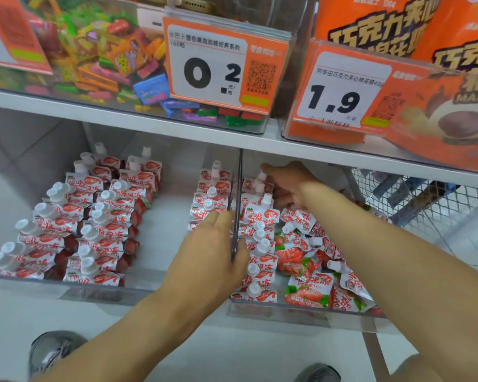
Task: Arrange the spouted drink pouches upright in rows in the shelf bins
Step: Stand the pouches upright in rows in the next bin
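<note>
Red-and-white spouted drink pouches (pixel 75 224) stand in two rows at the left of the clear left bin (pixel 66 283). A third short row (pixel 210 199) runs along that bin's right wall. In the right bin (pixel 287 312) one upright row (pixel 260 244) lines the left wall, and loose pouches (pixel 312 260) lie in a heap beside it. My left hand (pixel 213 252) grips the clear wall (pixel 239 175) between the bins, fingers on the left side and thumb on the right. My right hand (pixel 287 180) reaches to the back of the right bin, fingers curled round a pouch (pixel 278 192) there.
The white shelf board (pixel 122 119) above hangs low over the bins. It carries a bin of wrapped candy (pixel 108 59), price tags (pixel 218 64) and orange bags (pixel 398 23). A wire basket (pixel 425 199) stands at the right. My shoes (pixel 53 351) show on the floor below.
</note>
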A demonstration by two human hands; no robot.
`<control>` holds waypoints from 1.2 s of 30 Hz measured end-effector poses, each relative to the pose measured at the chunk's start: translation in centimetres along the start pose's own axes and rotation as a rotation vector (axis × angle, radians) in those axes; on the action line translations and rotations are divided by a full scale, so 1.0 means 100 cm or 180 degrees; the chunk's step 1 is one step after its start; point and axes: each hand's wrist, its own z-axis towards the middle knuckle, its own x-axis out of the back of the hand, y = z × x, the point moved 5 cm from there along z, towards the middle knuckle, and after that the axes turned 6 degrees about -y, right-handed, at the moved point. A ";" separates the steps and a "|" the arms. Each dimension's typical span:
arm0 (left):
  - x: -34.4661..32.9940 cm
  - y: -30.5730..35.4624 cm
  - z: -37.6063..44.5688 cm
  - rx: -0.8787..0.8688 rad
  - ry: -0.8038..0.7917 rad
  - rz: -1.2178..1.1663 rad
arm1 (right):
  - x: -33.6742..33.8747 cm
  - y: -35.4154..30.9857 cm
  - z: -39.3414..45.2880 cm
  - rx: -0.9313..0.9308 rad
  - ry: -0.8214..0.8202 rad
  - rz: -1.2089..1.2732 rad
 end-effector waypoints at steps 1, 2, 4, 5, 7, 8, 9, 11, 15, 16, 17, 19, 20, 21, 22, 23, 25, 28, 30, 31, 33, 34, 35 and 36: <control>-0.001 0.000 0.000 0.0017 0.0008 -0.0013 | -0.004 -0.001 0.002 0.0024 0.0016 -0.0073; -0.001 -0.001 0.001 0.0038 0.0017 -0.0023 | -0.007 -0.001 0.003 0.0027 0.0039 -0.0215; -0.003 -0.001 0.003 0.0106 0.0036 -0.0022 | -0.013 -0.003 0.003 0.0059 0.0084 -0.0572; -0.004 -0.001 0.004 0.0132 0.0052 -0.0020 | -0.013 -0.005 0.002 0.0090 0.0123 -0.0717; -0.005 -0.001 0.004 0.0182 0.0062 -0.0053 | -0.013 -0.003 -0.002 0.0039 -0.0047 -0.0727; -0.005 -0.001 0.003 0.0193 0.0045 -0.0081 | -0.013 0.001 -0.004 -0.0040 -0.0360 -0.0478; -0.004 0.000 0.003 0.0176 0.0029 -0.0091 | -0.015 0.004 -0.007 -0.0115 -0.0751 -0.0094; -0.004 0.000 0.001 0.0135 0.0012 -0.0068 | -0.020 0.013 -0.006 -0.0200 -0.1313 0.0312; -0.005 0.001 0.004 0.0208 0.0104 -0.0010 | -0.045 0.024 -0.013 -0.0346 -0.1544 -0.0234; -0.005 0.003 0.003 0.0235 0.0105 -0.0011 | -0.043 0.023 -0.018 -0.0344 -0.1541 -0.0100; -0.004 0.004 0.002 0.0252 0.0105 -0.0046 | -0.039 0.019 -0.026 -0.0315 -0.1520 0.0078; -0.002 0.004 0.000 0.0262 0.0057 -0.0127 | -0.021 0.015 -0.040 -0.0203 -0.1434 0.0029; -0.001 0.004 0.000 0.0258 0.0040 -0.0142 | -0.013 0.017 -0.044 -0.0199 -0.1274 -0.0266; 0.000 0.004 0.000 0.0240 0.0046 -0.0139 | -0.006 0.017 -0.051 -0.0216 -0.1053 -0.0702; 0.000 0.003 0.001 0.0230 0.0060 -0.0114 | -0.003 0.017 -0.053 -0.0206 -0.0813 -0.1167; 0.000 0.003 0.001 0.0234 0.0066 -0.0087 | -0.003 0.015 -0.056 -0.0140 -0.0611 -0.1581; -0.001 0.003 0.001 0.0254 0.0062 -0.0073 | -0.009 0.013 -0.057 0.0004 -0.0239 -0.2152; -0.001 0.002 0.000 0.0223 0.0081 -0.0093 | -0.016 0.009 -0.053 0.0071 0.0196 -0.2307; -0.002 0.003 0.001 0.0219 0.0123 -0.0072 | -0.022 0.011 -0.050 0.0002 0.0228 -0.2214; -0.002 0.003 0.001 0.0236 0.0128 -0.0073 | -0.025 0.012 -0.049 -0.0021 0.0204 -0.2211; -0.002 0.004 0.001 0.0263 0.0124 -0.0104 | -0.027 0.010 -0.048 -0.0015 0.0080 -0.2360; -0.002 0.004 0.000 0.0276 0.0106 -0.0131 | -0.027 0.008 -0.049 -0.0030 -0.0035 -0.2422; -0.002 0.004 -0.001 0.0270 0.0084 -0.0158 | -0.025 0.005 -0.052 -0.0067 -0.0156 -0.2346; -0.001 0.003 -0.002 0.0247 0.0062 -0.0167 | -0.024 0.003 -0.053 -0.0112 -0.0293 -0.2136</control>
